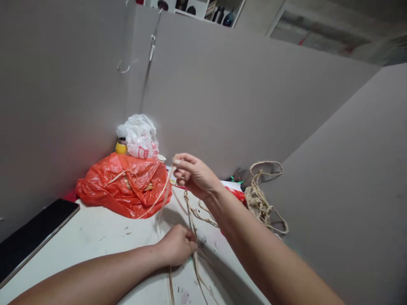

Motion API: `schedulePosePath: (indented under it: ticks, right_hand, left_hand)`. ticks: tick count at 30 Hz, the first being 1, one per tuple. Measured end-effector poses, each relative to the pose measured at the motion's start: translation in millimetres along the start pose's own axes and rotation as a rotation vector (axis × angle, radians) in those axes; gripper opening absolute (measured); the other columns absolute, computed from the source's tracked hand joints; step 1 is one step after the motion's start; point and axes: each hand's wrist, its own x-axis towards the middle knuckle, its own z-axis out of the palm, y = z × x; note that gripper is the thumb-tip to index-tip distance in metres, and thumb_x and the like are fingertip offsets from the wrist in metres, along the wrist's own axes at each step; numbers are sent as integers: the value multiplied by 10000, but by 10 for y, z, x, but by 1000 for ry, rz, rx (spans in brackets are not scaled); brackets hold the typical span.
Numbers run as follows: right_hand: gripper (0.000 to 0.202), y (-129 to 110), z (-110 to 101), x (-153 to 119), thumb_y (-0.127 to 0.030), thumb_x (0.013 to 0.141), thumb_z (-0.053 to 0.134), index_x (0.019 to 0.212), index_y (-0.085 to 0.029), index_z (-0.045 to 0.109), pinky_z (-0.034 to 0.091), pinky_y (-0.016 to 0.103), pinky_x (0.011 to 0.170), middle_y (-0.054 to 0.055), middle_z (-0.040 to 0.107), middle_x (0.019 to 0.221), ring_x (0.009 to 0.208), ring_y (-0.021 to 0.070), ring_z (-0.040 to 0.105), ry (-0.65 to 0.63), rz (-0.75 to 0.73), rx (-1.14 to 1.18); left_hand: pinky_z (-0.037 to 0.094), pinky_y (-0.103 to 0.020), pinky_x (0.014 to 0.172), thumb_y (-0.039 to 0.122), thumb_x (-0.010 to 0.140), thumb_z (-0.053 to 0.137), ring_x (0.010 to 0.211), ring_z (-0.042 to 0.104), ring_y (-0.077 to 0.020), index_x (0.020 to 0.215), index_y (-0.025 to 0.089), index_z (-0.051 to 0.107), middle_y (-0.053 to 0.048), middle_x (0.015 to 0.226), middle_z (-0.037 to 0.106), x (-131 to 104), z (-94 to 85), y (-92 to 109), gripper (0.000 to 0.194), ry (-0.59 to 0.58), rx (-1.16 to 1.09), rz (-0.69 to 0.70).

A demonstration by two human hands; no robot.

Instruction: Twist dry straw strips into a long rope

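Note:
My right hand [194,173] is raised over the table, its thumb and forefinger pinched on a thin pale straw strand [165,186]. The strand hangs down from the fingertips toward the table. Lower down, my left hand [179,246] rests near the table top, fingers curled closed around a bundle of straw strands [196,267]. Loose ends trail from it toward the front edge. Above the left hand, a plaited straw cord [200,217] continues from the bundle and passes behind my right forearm.
A red plastic bag [127,186] with straw inside lies at the left back, before a white plastic bag [140,133] and a yellow jar [121,146]. A black phone-like slab [34,233] lies left. Coiled straw rope [259,197] sits right. Grey partitions [216,93] enclose the white table [104,237].

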Motion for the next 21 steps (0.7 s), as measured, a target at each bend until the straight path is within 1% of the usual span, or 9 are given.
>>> schedulePosePath:
  ticks: [1,3,5,8,10,12,16,19,21]
  right_hand:
    - [179,44,93,116,-221,650,722,711,-170,561,344,152,383,-60,529,531,438,52,476,-37,36,-124]
    - [142,147,229,302,-157,672,678,637,-151,540,323,155,350,-40,536,511,409,57,473,-58,85,-338]
    - [129,239,295,421,-122,703,631,614,-142,539,331,156,345,-24,549,515,406,60,482,-71,102,-440]
    - [58,334,304,503,-81,716,604,729,-137,594,393,169,371,-23,563,525,427,77,523,-95,111,-483]
    - [172,383,285,526,-59,712,601,864,-139,601,423,184,383,-33,568,524,434,93,542,-72,97,-494]
    - [232,431,264,543,-61,714,602,932,-137,584,431,190,385,-44,560,514,421,94,532,-24,47,-487]
    - [158,530,251,592,-105,721,590,872,-142,561,438,192,401,-55,546,499,409,87,514,45,-60,-423]
    - [120,633,289,676,-146,716,585,804,-170,506,431,197,404,-59,550,498,414,98,523,33,-68,-405]
    - [152,731,334,767,-176,703,601,759,-189,460,409,197,399,-64,542,488,412,103,515,27,-83,-456]
  left_hand:
    - [307,-219,534,118,643,473,536,400,-99,686,101,681,26,555,517,3,3,-2,213,-1,-16,2]
    - [329,-222,548,98,627,472,574,446,-115,736,98,701,6,616,589,6,8,-5,254,-2,-42,-4]
    - [338,-227,548,100,628,479,595,473,-131,766,96,715,-12,652,629,6,8,-1,274,-9,-44,-17]
    - [345,-232,545,101,634,477,607,498,-143,792,92,727,-31,683,659,5,5,5,296,-15,-24,-25]
    - [358,-230,554,95,632,473,615,513,-144,806,90,731,-38,702,670,8,7,-2,311,-15,-29,-22]
    - [363,-228,553,98,630,478,604,517,-139,806,92,731,-37,695,669,17,17,-23,308,-10,-41,-18]
    - [363,-225,535,108,627,481,596,524,-136,797,99,725,-35,698,671,41,52,-82,298,-13,-53,-4]
    - [387,-228,554,95,614,477,615,536,-143,793,97,722,-38,716,679,53,65,-104,302,-10,-41,-7]
    - [410,-235,582,91,615,484,632,542,-151,789,93,718,-43,721,680,57,64,-106,292,-16,-33,-1]
